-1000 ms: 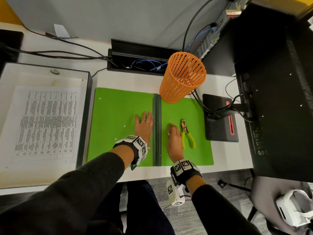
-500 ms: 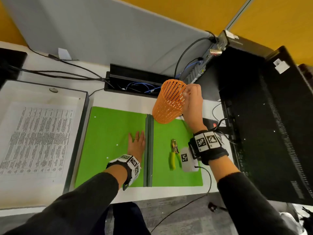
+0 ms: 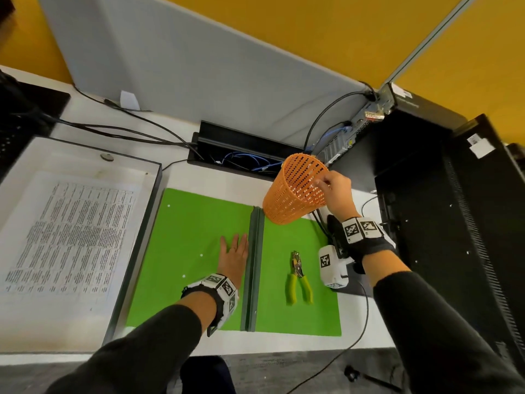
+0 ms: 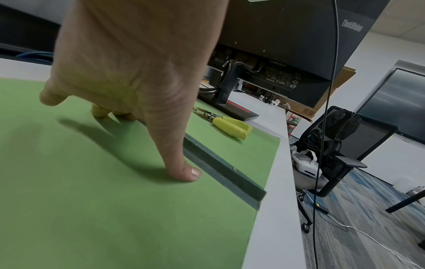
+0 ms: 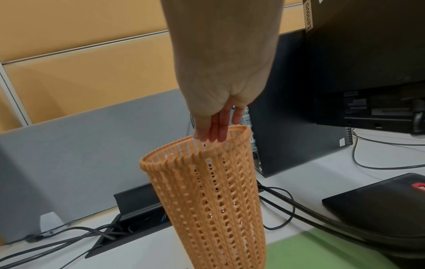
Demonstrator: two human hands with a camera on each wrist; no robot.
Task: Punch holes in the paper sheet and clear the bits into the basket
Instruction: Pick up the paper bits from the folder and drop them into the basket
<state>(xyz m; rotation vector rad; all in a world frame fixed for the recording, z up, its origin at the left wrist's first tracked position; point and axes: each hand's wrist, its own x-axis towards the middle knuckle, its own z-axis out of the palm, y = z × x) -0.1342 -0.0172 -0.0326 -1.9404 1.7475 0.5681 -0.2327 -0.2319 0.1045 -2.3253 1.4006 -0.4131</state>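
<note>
Dropping bits: your right hand (image 3: 336, 189) fingertips bunched, pointing into orange basket (image 3: 295, 191) far of green sheet (image 3: 196, 251). Left hand (image 3: 233, 255) flat on sheet. Punch (image 3: 298, 275) idle right. Few bits (image 3: 200, 255) left.

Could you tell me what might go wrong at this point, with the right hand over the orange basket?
1. The right hand holds its fingertips over the near rim of the orange basket; the basket is perforated and looks light, so a nudge might tip it, and small bits might fall through.
2. White bits lie on the green sheet near the flat left hand; a sweep might scatter them.
</note>
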